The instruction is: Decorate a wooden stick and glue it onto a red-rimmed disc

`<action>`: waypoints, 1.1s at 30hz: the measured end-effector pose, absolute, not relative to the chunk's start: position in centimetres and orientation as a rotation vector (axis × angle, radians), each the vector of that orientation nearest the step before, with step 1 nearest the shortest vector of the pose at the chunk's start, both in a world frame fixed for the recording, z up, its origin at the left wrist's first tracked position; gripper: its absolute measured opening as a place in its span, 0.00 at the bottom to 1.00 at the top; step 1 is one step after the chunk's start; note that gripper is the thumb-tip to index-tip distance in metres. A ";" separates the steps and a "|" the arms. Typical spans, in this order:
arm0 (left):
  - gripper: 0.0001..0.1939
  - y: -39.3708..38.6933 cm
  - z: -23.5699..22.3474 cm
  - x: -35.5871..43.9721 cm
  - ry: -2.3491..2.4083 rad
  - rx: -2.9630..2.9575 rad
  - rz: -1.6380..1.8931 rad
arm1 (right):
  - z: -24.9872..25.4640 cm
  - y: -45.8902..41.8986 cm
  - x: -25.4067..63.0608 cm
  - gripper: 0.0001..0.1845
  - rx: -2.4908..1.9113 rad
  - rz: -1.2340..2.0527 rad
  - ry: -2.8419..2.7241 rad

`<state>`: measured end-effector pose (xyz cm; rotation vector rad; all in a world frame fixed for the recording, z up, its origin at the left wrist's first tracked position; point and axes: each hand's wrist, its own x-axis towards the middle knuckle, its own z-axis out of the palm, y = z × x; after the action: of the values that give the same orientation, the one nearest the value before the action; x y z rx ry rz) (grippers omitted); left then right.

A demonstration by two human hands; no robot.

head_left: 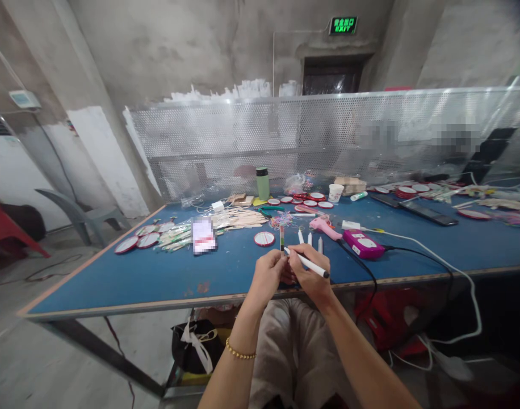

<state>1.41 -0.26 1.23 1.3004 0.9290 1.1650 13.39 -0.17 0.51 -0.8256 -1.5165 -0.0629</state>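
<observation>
Two finger pinches: left hand [267, 274] on a slim brown-and-green strip [281, 237], right hand [313, 272] on a white, black-ended cylindrical pen [311, 264]; bracing hands together should steady it

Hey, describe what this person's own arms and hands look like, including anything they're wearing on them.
Both the left hand and the right hand are ungloved. The left forearm is bare apart from a gold-coloured beaded bracelet. The right forearm is bare, with nothing worn on it that shows. No sleeves are in view.
</observation>
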 end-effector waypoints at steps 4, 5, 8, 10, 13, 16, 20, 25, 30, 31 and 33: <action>0.17 -0.2 1.1 1.4 0.929 1.299 1.180 | 0.5 -0.1 13.4 0.09 -0.819 -0.051 -1.525; 0.17 -0.2 1.0 1.4 0.931 1.301 1.185 | 0.5 -0.1 13.4 0.09 -0.814 -0.055 -1.526; 0.17 -0.2 1.0 1.4 0.937 1.315 1.191 | 0.6 -0.2 13.4 0.09 -0.802 -0.083 -1.522; 0.17 -0.3 1.0 1.4 0.938 1.319 1.189 | 0.6 -0.2 13.4 0.09 -0.796 -0.099 -1.513; 0.16 -0.4 1.0 1.5 0.937 1.320 1.193 | 0.5 -0.2 13.4 0.09 -0.789 -0.099 -1.512; 0.16 -0.4 1.0 1.5 0.942 1.320 1.201 | 0.5 -0.2 13.4 0.09 -0.790 -0.082 -1.520; 0.16 -0.4 1.1 1.5 0.942 1.315 1.195 | 0.4 -0.1 13.5 0.09 -0.828 -0.069 -1.527; 0.16 -0.5 1.5 1.5 0.933 1.312 1.164 | 0.4 -0.3 13.4 0.09 -0.817 -0.085 -1.498; 0.16 -0.5 1.6 1.5 0.935 1.316 1.171 | 0.5 -0.3 13.4 0.09 -0.776 -0.104 -1.514; 0.16 -0.5 1.6 1.5 0.935 1.318 1.173 | 0.5 -0.3 13.4 0.09 -0.776 -0.103 -1.515; 0.16 -0.5 1.5 1.5 0.938 1.321 1.175 | 0.5 -0.3 13.4 0.08 -0.771 -0.097 -1.514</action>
<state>1.52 -0.52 1.53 1.3206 0.9378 1.1745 13.44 -0.28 0.53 -0.7713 -1.5144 -0.0973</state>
